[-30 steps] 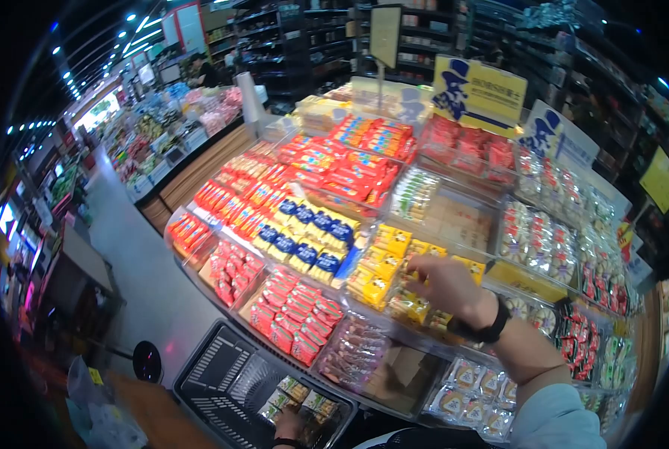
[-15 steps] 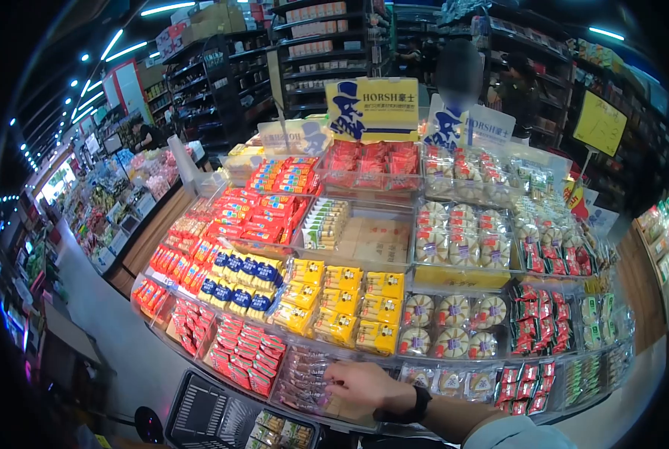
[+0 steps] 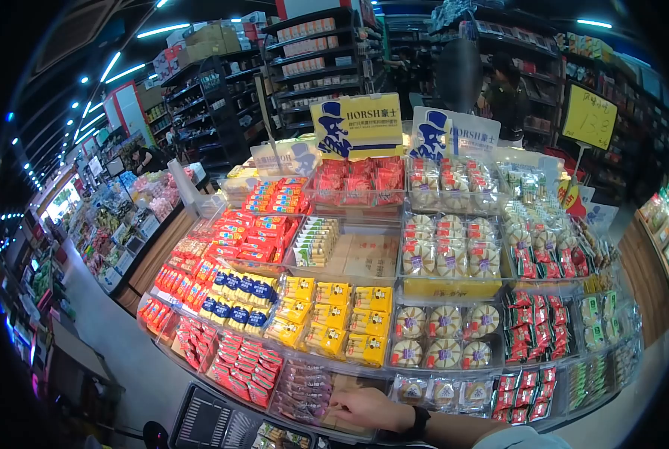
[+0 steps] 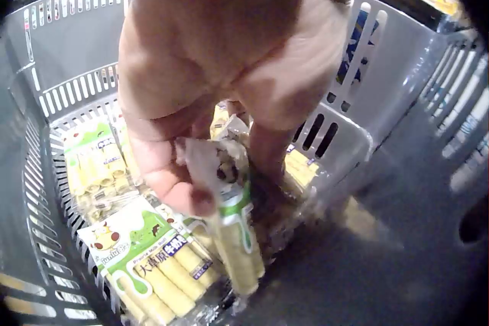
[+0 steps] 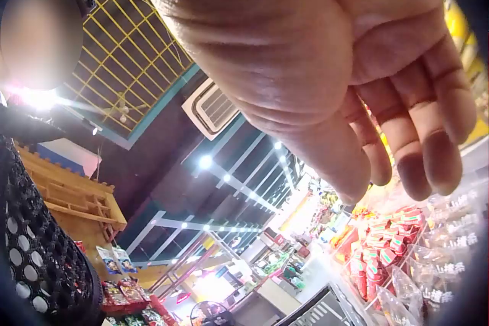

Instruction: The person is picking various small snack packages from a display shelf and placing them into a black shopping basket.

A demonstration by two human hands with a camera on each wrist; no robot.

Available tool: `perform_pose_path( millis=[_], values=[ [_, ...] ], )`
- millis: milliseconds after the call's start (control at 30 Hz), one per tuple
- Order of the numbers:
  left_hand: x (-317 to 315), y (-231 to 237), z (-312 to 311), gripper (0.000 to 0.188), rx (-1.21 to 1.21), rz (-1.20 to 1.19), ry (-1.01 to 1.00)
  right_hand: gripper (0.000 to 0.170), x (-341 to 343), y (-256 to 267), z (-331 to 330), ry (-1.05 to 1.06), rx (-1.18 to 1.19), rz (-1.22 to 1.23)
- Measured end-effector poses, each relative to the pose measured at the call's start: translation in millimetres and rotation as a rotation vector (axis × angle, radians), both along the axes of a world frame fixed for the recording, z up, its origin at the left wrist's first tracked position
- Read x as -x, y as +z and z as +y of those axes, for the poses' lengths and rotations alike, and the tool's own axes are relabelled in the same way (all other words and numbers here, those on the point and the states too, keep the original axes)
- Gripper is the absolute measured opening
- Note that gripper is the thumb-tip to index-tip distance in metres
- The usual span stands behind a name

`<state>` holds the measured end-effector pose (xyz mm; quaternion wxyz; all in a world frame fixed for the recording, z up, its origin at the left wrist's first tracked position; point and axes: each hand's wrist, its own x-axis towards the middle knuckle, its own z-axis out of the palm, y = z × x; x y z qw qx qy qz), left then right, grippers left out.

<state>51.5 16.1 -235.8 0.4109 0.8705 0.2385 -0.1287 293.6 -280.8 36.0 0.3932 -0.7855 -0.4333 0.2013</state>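
In the left wrist view my left hand (image 4: 229, 51) reaches down into a grey shopping basket (image 4: 76, 28) and pinches a clear pack of pale-yellow rolls (image 4: 241, 253) with a green and white label. Similar packs of rolls (image 4: 157, 265) lie on the basket floor around it. My left hand is outside the head view. My right hand (image 3: 369, 408) hovers over the front row of the display, beside clear packs with purplish-brown contents (image 3: 303, 391). Its fingers (image 5: 416, 127) bend loosely, and nothing shows in them.
Behind that hand, tiered bins hold yellow packs (image 3: 329, 318), red packs (image 3: 244, 368) and round cakes (image 3: 444, 323). A yellow sign (image 3: 357, 123) stands above them. The basket's rim (image 3: 188, 396) sits close to the display's front edge. Dark shelving (image 3: 312, 56) lines the back.
My right hand has come down from over the yellow packs to the front row. The head view has swung right, so the left hand in the basket has dropped out of it.
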Motion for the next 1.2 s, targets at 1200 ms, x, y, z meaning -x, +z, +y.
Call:
perform_pose_path(
  millis=[1200],
  values=[
    [-36,308,-73,0.05,0.508,-0.752,0.51,0.069,46,3,121,0.315,-0.297,0.705]
  ],
)
